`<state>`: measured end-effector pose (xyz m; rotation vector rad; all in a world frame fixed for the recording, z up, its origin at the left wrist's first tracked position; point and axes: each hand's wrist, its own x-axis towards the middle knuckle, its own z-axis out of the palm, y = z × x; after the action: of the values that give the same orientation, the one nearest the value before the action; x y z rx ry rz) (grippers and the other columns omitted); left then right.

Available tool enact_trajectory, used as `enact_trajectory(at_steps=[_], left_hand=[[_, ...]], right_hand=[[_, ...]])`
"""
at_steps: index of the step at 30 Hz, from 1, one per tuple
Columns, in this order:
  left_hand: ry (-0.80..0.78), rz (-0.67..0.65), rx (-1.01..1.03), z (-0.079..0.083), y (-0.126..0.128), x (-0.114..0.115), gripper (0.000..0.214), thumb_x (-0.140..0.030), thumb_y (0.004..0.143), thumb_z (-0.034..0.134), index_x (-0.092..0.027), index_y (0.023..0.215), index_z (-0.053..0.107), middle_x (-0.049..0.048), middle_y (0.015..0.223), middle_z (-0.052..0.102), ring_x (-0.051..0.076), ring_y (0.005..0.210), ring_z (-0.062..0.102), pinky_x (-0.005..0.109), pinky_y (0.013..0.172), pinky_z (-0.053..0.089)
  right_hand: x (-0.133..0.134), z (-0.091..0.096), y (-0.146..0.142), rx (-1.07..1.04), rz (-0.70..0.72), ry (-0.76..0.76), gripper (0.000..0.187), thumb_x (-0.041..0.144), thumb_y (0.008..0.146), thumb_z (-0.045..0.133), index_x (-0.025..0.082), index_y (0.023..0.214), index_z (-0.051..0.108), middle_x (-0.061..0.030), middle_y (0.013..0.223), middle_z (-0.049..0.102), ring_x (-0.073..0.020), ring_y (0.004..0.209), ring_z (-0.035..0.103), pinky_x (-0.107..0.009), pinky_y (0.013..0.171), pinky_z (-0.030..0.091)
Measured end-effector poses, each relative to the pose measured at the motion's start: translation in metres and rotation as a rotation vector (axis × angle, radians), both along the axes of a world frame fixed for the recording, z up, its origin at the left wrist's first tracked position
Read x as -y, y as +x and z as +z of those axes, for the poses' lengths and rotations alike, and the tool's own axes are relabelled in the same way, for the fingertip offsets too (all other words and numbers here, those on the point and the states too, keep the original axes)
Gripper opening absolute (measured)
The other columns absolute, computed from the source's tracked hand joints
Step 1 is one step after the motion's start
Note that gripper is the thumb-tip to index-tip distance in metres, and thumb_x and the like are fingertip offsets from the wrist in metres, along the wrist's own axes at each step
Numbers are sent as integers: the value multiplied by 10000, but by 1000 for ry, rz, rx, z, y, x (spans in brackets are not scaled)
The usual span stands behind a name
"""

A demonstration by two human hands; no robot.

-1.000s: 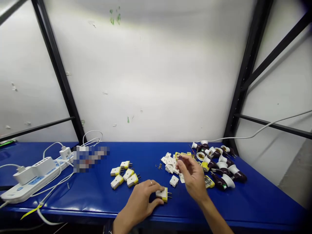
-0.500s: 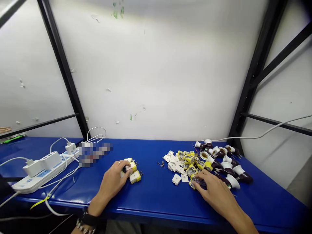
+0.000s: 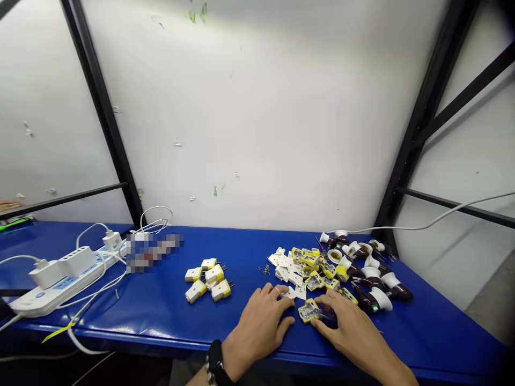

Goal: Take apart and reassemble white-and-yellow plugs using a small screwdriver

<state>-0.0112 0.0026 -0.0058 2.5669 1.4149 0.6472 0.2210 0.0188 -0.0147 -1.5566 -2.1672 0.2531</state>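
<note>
Loose parts, crowded fingers: the base could tip

The base (image 3: pixel 309 311) sits low in front of the person, between the two hands; the right hand (image 3: pixel 346 316) has thumb and forefinger narrowed on its right-hand end, with a dark handle (image 3: pixel 330 320) tucked under the palm (a tool's, by the look of it); the left hand (image 3: pixel 263 316) has its fingers spread, thumb well apart, the tips at a white cover (image 3: pixel 289 292); whether they press on it, I cannot tell.

The likeliest trouble is a tilt of the base, since its face is uncovered and the metal inside may be loose; sharing one hand between base and handle could weaken the pinch; a brush of the left fingers could scatter the screws (image 3: pixel 264 269), which lie unpenned on the table (image 3: pixel 153 316); a tug at the wrong cover could disturb the pile of covers (image 3: pixel 284 262) just behind.

As for containers, the base is itself a small shell, yellow-walled, with metal pieces within; similar shells lie in the yellow heap (image 3: pixel 316 262); farther right, a socket (image 3: pixel 335 256) shows a brass lining in its white cup; the plugs (image 3: pixel 221 290) at left have their covers on, so their insides are hidden.
</note>
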Motion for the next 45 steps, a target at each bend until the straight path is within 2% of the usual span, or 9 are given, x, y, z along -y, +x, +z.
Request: enact_trajectory(at_steps=[4,10,18,22,25,31,35,39,45], left_hand=[[-47,44,71,-1,-13,-2,26,-209,907,660,-223,922,675,34,1067,695,235,981,620,330,841,482],[-91,50,274,-1,-49,2,152,-65,833,603,-216,859,603,3,919,680,188,891,625,279,810,472],[62,2,564,-8,-66,7,117,-111,868,548,-208,813,584,46,958,693,204,954,657,325,869,516],[99,23,640,-8,-62,10,92,-139,864,596,-208,898,647,62,975,708,215,957,666,329,850,541],[16,-36,610,-9,-54,11,123,-145,855,641,-211,939,703,57,955,729,207,927,679,324,867,543],[-110,-124,584,-9,-51,8,128,-168,871,660,-218,862,778,48,914,775,190,881,714,297,868,550],[-123,-138,581,-6,-57,6,110,-163,834,717,-216,906,781,41,942,785,188,897,722,289,873,549],[-116,-114,471,-2,-57,8,214,-137,842,704,-240,1013,782,34,1079,778,200,1002,713,302,950,521],[-133,-230,314,12,-55,3,255,-107,876,623,-241,1030,775,20,1078,781,196,1001,722,272,909,534]], right_hand=[[11,10,-11,-34,50,-65,188,364,774,736,247,918,705,-47,974,720,-261,910,683,-336,783,515],[17,15,-52,-59,115,-58,208,373,768,785,232,800,637,-4,862,674,-208,792,646,-284,676,434],[10,9,-80,-71,175,-46,268,421,761,811,222,795,635,6,850,658,-192,771,632,-274,661,407],[11,8,-82,-78,171,-45,258,398,760,817,217,815,642,4,870,668,-193,783,639,-272,669,411],[11,7,-81,-84,182,-35,243,383,765,813,220,832,646,6,881,673,-189,785,640,-268,673,413],[11,6,-79,-75,185,-23,237,383,766,812,230,837,647,12,877,678,-187,771,637,-269,660,396],[11,6,-79,-72,190,-39,236,391,775,807,232,834,642,11,884,675,-194,783,649,-270,662,403],[11,6,-78,-56,204,-33,198,379,801,777,243,863,646,1,909,676,-203,795,656,-277,677,415],[8,4,-78,-33,228,-22,185,382,810,753,249,857,633,8,888,671,-195,764,644,-271,644,400]])
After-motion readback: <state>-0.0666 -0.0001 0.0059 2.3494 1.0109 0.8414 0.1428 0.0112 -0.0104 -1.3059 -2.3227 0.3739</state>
